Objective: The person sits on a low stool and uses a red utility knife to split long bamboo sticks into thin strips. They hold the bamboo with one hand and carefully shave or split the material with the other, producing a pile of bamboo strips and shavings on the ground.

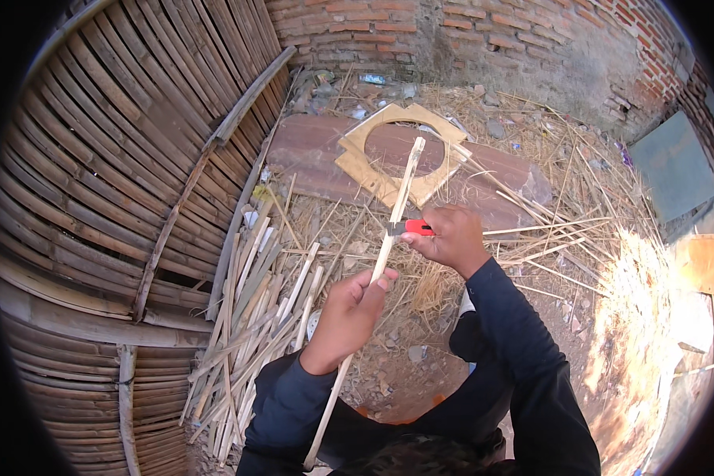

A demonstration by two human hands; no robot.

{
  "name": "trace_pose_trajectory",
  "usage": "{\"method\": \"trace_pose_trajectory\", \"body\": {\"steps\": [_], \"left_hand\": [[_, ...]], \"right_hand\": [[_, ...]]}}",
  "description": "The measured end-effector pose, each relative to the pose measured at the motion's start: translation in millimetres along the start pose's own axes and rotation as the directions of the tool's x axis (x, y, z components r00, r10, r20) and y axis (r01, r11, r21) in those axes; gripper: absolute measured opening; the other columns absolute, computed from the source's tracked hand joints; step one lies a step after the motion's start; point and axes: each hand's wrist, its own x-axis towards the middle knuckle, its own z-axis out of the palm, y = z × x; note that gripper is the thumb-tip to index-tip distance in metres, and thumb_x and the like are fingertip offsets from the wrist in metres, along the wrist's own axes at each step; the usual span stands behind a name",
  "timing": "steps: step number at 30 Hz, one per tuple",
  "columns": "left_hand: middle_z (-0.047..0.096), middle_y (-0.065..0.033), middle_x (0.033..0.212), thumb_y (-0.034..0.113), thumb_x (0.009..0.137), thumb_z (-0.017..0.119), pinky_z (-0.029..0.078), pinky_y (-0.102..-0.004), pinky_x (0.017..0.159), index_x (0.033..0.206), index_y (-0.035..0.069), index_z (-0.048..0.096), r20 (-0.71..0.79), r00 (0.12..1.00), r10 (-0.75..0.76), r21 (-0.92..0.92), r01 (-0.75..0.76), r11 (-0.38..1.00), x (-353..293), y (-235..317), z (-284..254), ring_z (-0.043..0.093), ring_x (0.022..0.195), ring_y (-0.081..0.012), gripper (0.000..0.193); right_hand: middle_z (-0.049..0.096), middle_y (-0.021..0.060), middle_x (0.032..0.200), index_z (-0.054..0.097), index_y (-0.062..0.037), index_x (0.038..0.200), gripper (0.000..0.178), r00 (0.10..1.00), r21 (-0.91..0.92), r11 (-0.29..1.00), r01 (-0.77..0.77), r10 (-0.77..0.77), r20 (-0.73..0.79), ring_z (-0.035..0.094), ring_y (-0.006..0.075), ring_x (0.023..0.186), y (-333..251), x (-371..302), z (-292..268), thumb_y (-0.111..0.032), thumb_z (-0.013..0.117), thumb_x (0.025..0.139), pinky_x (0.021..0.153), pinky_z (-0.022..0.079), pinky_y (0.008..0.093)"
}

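Observation:
A long pale bamboo strip [405, 184] runs slantwise up the middle of the view, its lower part passing beside my body. My left hand [346, 314] is closed around it below its middle, thumb along the top. In my right hand [455, 238] is a red-handled cutter knife [417, 228]. Its dark blade lies across the strip, touching it just above my left hand. The strip's upper end looks split or notched and overlaps a square wooden board [347, 166] with a large round hole. Fingers of the right hand partly hide the knife's handle.
A heap of bamboo strips [250, 317] lies to the left, beside a bamboo slat wall [103, 159]. Beneath the holed board is a brown panel [305, 151]. Shavings and loose sticks [559, 218] litter the ground. A brick wall [523, 47] closes the far side.

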Motion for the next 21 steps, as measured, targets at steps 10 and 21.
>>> {"method": "trace_pose_trajectory", "body": {"steps": [10,21], "left_hand": [[0.041,0.0079,0.061,0.021,0.1,0.048,0.028,-0.0174,0.045,0.12,0.005,0.059,0.106,0.994,0.005,-0.003,-0.005,1.0,-2.8,-23.5,23.4,0.033,0.048,-0.0005,0.028],[0.043,0.0085,0.064,0.015,0.098,0.049,0.031,-0.0193,0.05,0.117,0.001,0.06,0.048,0.999,0.014,0.004,-0.014,1.0,-0.8,-11.9,17.7,0.036,0.056,-0.0004,0.026]], "right_hand": [[0.052,0.0123,0.051,0.058,-0.0092,0.067,0.052,0.969,-0.013,0.971,-0.239,0.238,-0.064,0.057,0.0316,0.049,67.2,1.1,-7.1,-0.058,0.056,0.084,0.047,0.041,0.0418],[0.05,0.0089,0.048,0.059,-0.0105,0.063,0.05,0.987,0.121,0.989,-0.088,0.07,0.143,0.056,0.0295,0.047,-5.4,-18.5,-20.5,-0.059,0.063,0.078,0.045,0.042,0.0413]]}}
